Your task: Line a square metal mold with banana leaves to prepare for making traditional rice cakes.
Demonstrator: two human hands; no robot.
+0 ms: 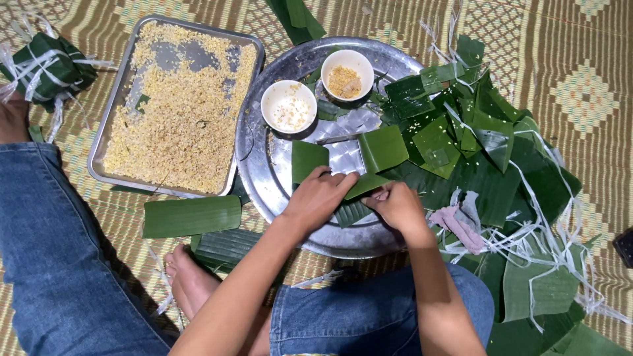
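The round metal tray (264, 178) at frame centre carries folded banana-leaf pieces (369, 165). The leaf appears light, thin and pliable, likely to split along its ribs; grip it at the folded edges. Left hand (320, 196) lies fingers-flat on the lower fold, pressing it down. Right hand (397, 204), fingers curled, pinches the leaf's adjoining right edge. Two small white bowls (289, 105) sit above.

The only package here is one wrapped parcel (47, 66) at the far left on the woven mat (580, 59), near the corner of the metal tray (99, 148): a blocky bundle of dark green leaf, tied crosswise with pale white strips whose loose ends stick out.
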